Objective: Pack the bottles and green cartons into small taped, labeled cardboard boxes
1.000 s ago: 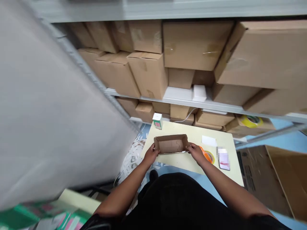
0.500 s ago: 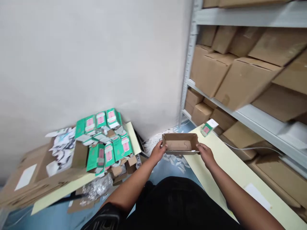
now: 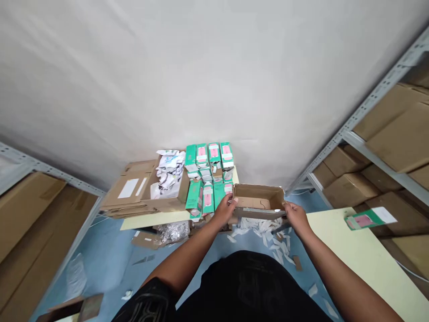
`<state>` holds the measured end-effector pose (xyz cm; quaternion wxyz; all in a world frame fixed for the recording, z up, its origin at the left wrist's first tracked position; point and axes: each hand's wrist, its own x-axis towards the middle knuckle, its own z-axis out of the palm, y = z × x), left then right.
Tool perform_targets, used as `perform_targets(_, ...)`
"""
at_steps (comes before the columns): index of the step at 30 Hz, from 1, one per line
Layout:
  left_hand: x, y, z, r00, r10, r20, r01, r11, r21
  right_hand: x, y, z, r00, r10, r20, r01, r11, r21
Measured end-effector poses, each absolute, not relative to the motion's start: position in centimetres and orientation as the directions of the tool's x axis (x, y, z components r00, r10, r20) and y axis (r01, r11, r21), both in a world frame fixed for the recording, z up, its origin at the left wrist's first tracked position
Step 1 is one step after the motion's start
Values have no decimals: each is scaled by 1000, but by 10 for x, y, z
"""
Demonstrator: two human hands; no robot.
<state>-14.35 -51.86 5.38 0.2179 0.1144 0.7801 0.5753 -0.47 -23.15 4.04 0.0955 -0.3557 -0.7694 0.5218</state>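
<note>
An open cardboard box (image 3: 258, 213) hangs in the air before me, its inside facing up and apparently bare apart from a cut line on its bottom. My left hand (image 3: 225, 210) grips its left end, thumb over the rim. At the opposite end my right hand (image 3: 296, 217) pinches the right corner. Just behind and left of it, green boxes (image 3: 208, 199) with pink labels stand in rows on a pale yellow table (image 3: 156, 218). Beside them sits a larger carton (image 3: 182, 192) filled with crumpled printed paper (image 3: 169, 172).
Flattened cardboard (image 3: 129, 190) is stacked left of the carton. Bubble wrap (image 3: 174, 231) lies under the table; paper scraps (image 3: 268, 232) litter the blue floor. One green box (image 3: 365, 219) rests on the right-hand table (image 3: 342, 250). Metal shelves (image 3: 375, 152) with cartons flank both sides.
My view has turned left toward the table with the green boxes. Both hands have carried the open cardboard box along, from beside the right-hand table to near the green boxes.
</note>
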Motion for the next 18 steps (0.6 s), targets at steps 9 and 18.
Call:
perform_targets(9,-214,-650,59,-948,237,-214,-154,248,956,-91,-320,48,-790,556,-260,435,209,-876)
perform_targets(18,-284,-730,100,-999,33,28,42,539,841,-148,-338,44,-881,407,-241,379,304,-874)
